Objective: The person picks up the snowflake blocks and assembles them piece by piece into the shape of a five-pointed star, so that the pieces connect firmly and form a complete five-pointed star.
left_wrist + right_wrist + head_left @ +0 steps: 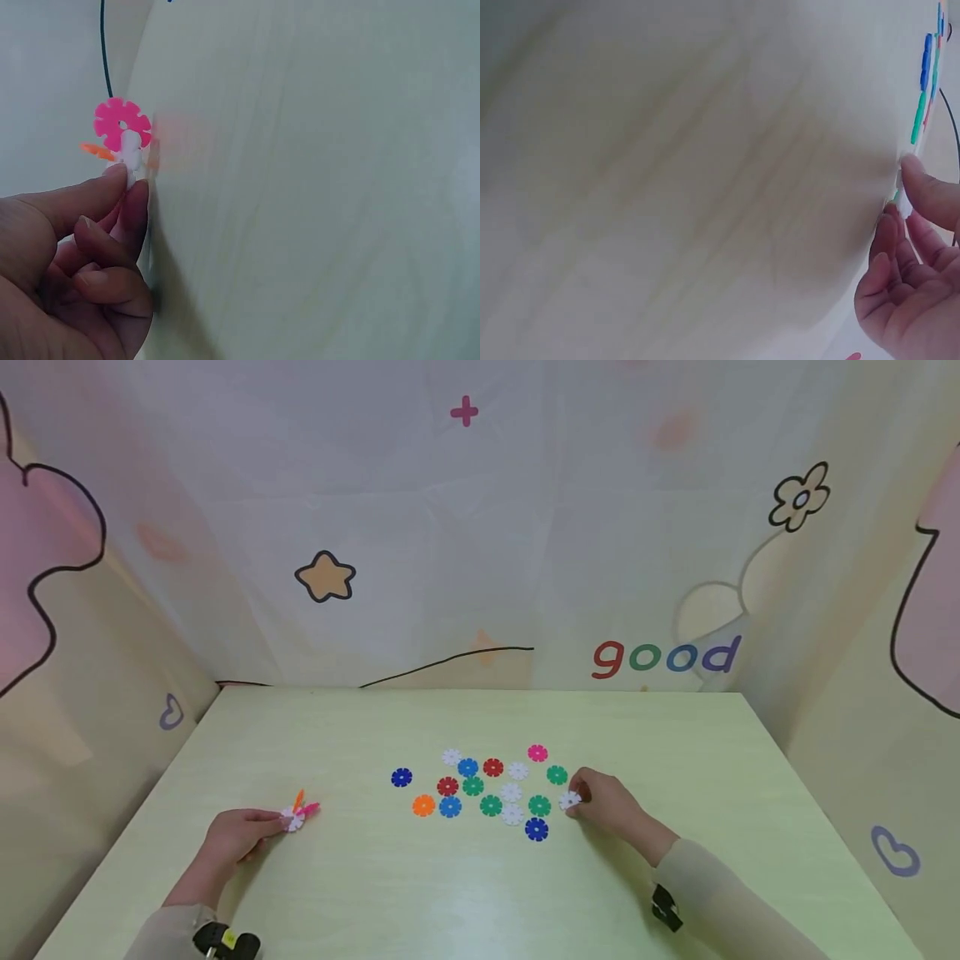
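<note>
My left hand (238, 837) pinches a white notched disc (131, 154) between thumb and fingers. Joined to that disc are a pink snowflake disc (122, 122) and an orange disc (97, 152) seen edge-on. Over at the right of the loose pieces, my right hand (609, 800) pinches a single white snowflake disc (570, 801) by its edge, just above or at the table. In the right wrist view the fingers mostly hide this disc. Nearest to it lie a green disc (557, 775) and another green disc (539, 806).
Several flat snowflake discs lie loosely grouped mid-table, among them an orange disc (423, 806), a dark blue disc (536, 829), a red disc (492, 767) and a pink disc (537, 752). The pale wooden table (375, 893) meets a printed cloth backdrop (420, 527) at its far edge.
</note>
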`<control>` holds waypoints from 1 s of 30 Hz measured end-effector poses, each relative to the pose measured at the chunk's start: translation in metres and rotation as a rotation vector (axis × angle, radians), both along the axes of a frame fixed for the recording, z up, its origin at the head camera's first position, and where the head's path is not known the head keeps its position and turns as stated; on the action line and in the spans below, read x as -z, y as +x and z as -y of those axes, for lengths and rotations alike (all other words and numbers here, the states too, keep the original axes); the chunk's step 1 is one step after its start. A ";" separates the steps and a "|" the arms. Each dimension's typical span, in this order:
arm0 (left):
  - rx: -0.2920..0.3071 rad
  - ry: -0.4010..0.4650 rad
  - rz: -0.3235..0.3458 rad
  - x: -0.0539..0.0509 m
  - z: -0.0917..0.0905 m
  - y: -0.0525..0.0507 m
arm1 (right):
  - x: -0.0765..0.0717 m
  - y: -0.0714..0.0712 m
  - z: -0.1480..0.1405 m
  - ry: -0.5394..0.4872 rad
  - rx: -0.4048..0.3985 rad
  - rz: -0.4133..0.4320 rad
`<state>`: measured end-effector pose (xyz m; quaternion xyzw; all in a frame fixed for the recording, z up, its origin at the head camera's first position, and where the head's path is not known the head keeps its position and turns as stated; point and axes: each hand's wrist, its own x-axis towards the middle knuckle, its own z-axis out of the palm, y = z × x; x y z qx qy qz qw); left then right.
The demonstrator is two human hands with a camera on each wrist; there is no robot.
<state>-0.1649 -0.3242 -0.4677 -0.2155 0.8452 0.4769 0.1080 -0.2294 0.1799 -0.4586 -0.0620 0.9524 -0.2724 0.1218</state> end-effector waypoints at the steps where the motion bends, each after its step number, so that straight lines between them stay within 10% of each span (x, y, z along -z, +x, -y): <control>1: 0.003 -0.006 0.003 0.000 0.000 0.000 | 0.000 0.000 -0.001 -0.006 -0.004 -0.004; 16: 0.069 -0.179 0.020 -0.001 0.010 -0.002 | 0.004 -0.002 -0.011 -0.115 0.000 0.024; 30: 0.049 -0.128 0.026 0.000 0.014 0.002 | -0.008 0.010 -0.017 -0.308 0.004 0.019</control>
